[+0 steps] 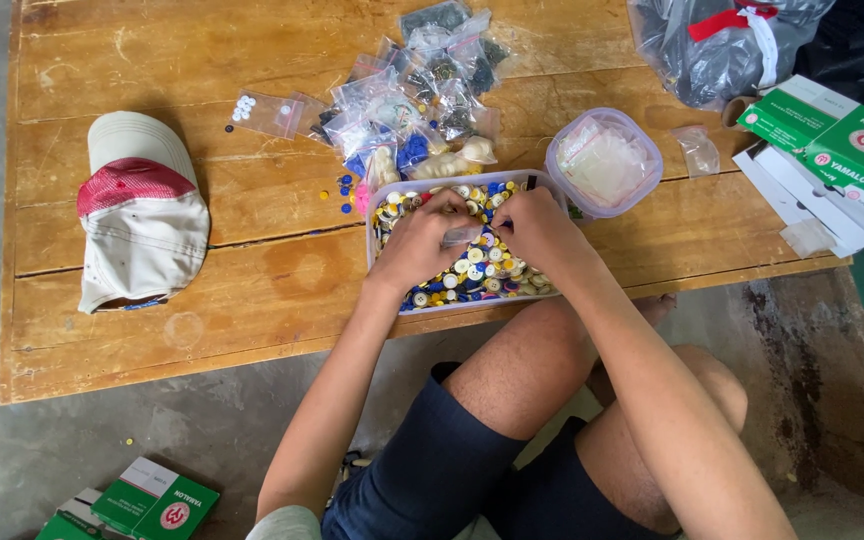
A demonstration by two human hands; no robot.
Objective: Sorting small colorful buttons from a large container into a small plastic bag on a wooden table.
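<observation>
Over a clear tub (377,245) of mixed buttons (482,270), left hand (417,240) and right hand (537,230) — grips pinched shut on one small clear bag (462,236).

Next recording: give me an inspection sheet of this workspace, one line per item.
Surface: low wooden table, worn planks, on a concrete floor.
Job's things: clear tub of mixed buttons; small clear bag held between both hands.
Clutter: pile of filled bags, loose blue buttons, round tub of empty bags, cap, green boxes, grey plastic sack.
Grippers: left hand and right hand over the tub, pinching the bag.
Cables: nothing seen.
Surroundings: more green boxes on the floor.
</observation>
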